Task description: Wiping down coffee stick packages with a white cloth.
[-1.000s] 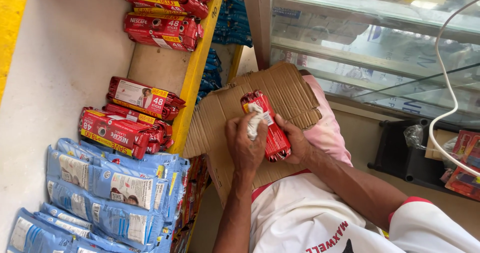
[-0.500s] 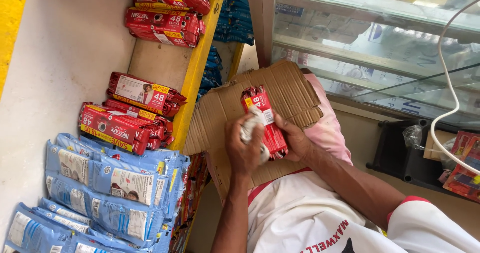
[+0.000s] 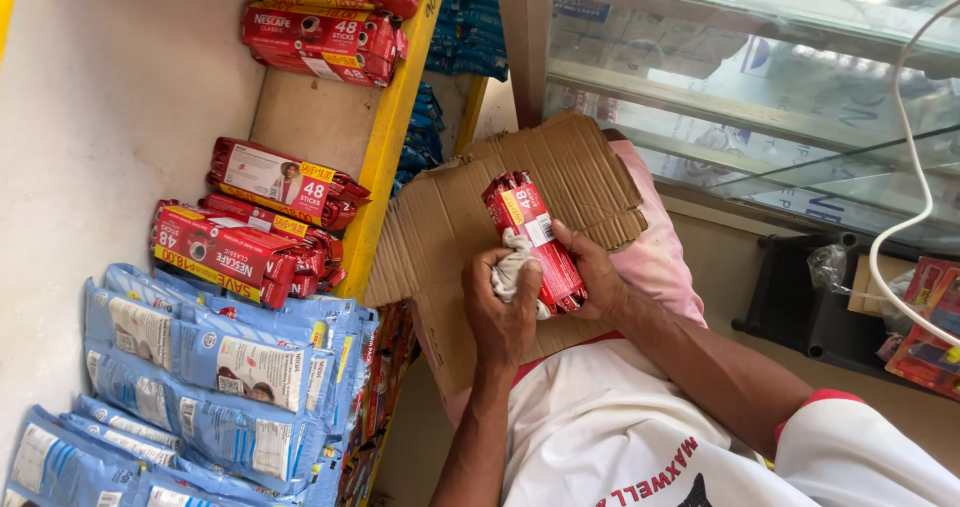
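Your right hand [image 3: 590, 272] is gripping the red rectangular foil packet [image 3: 533, 242] over the brown cardboard sheet [image 3: 450, 217]; your left hand [image 3: 500, 307] is pinching a crumpled white cloth [image 3: 512, 267] against it.

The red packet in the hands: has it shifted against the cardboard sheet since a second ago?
No. The red packet lies at the same spot and tilt on the cardboard sheet, its top near the upper edge.

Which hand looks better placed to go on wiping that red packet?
Probably the left hand: it grips the white cloth against the red packet, while the right hand holds the packet from behind.
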